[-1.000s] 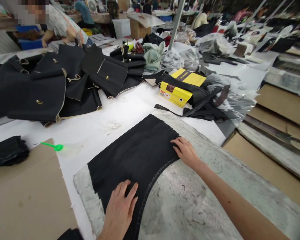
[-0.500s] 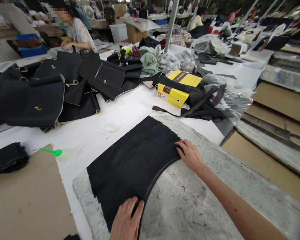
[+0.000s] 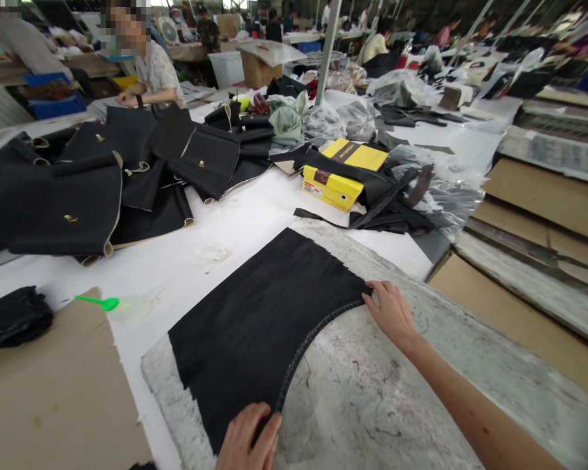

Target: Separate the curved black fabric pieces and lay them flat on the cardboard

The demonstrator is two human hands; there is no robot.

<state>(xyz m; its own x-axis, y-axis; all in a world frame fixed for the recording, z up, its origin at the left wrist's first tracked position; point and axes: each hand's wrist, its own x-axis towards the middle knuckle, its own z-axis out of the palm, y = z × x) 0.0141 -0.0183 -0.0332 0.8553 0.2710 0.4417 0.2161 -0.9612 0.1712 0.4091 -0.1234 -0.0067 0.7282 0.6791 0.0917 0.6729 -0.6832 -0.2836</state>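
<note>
A black fabric piece with a curved, stitched edge lies flat on a grey, marked board. My left hand rests on its near end, fingers lying over the fabric and thumb apart at the curved edge. At the far right corner my right hand pinches the tip of the piece between thumb and fingers. The fabric's lower end is partly covered by my left hand.
Black leather-like panels are heaped on the white table at the left. Beyond the board stands a yellow box among black scraps. A green-tipped bottle lies beside brown cardboard. A co-worker sits across the table.
My right hand has slid right along the fabric to its corner. My left hand has shifted slightly down, and more of the curved stitched edge shows. The view has turned a little.
</note>
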